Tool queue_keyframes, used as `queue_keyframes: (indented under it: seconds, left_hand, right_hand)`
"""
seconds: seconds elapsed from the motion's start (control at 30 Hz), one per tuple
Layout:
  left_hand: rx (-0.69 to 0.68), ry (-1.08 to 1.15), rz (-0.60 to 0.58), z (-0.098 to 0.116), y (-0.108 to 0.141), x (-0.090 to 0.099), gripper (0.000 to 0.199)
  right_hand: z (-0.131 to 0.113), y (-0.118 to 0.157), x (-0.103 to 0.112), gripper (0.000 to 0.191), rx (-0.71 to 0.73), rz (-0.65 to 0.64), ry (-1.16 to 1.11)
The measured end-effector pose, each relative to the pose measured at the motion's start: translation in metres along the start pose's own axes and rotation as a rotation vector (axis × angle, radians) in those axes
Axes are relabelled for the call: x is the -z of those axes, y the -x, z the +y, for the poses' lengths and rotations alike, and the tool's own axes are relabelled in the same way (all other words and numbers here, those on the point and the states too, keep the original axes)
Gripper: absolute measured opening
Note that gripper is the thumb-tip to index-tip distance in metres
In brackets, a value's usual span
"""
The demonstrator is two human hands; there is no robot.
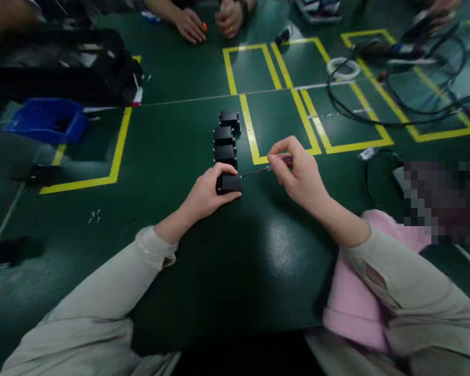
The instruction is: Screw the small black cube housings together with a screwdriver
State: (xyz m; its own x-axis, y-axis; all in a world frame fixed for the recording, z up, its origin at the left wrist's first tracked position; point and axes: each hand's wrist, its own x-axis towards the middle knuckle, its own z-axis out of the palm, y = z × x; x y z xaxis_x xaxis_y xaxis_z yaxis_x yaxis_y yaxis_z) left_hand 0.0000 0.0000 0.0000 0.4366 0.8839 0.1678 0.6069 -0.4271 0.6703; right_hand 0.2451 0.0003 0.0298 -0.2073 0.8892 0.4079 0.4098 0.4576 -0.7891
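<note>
My left hand (209, 190) grips a small black box (230, 183), thumb along its far side and fingers along its near side. The box rests on the green table, closest to me in a row of similar black boxes (224, 153). My right hand (297, 169) is closed around the handle of a screwdriver (257, 171). Its thin shaft points left, and the tip meets a screw at the right end of the held box. Several loose screws (95, 215) lie on the table to the left.
A blue bin (49, 121) and a long black housing (62, 68) stand at the left. Across the table are another person's hands (229, 20). Black cables (395, 122) and a white ring (342, 68) lie at the right, near yellow tape outlines (250, 130). Pink cloth (354, 308) lies under my right forearm.
</note>
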Motion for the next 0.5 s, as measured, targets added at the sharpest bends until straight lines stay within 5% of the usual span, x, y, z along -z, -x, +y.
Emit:
queue_keyframes:
  seconds: [0.5]
  left_hand:
    - [0.004,-0.004,-0.018,0.0026,0.0012,0.0027,0.04]
  right_hand:
    - [0.0012,-0.0002,-0.0027,0.005,0.099,0.074,0.09]
